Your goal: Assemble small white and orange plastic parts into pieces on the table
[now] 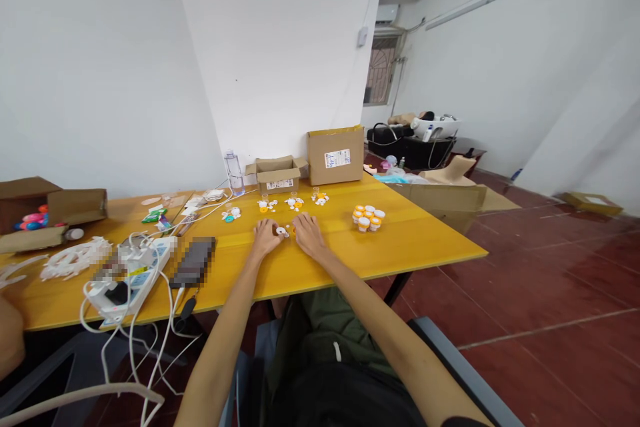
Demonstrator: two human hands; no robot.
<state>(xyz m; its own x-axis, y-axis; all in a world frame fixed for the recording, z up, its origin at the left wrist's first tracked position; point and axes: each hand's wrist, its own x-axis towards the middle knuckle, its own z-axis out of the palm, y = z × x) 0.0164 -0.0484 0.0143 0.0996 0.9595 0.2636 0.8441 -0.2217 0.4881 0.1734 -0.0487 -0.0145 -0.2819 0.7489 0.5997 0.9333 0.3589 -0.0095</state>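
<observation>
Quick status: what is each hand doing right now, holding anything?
Left hand: curled on the yellow table, fingers touching a small white part.
Right hand: flat beside that part; grip cannot be told.

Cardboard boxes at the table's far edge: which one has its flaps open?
The smaller cardboard box, standing left of the taller closed box, beside the water bottle. Its flaps spread outward; the taller one is shut.

Yellow table [400, 247], orange-and-white little pots [369, 216], brown cardboard box [335, 155], dark red floor [540, 293].
</observation>
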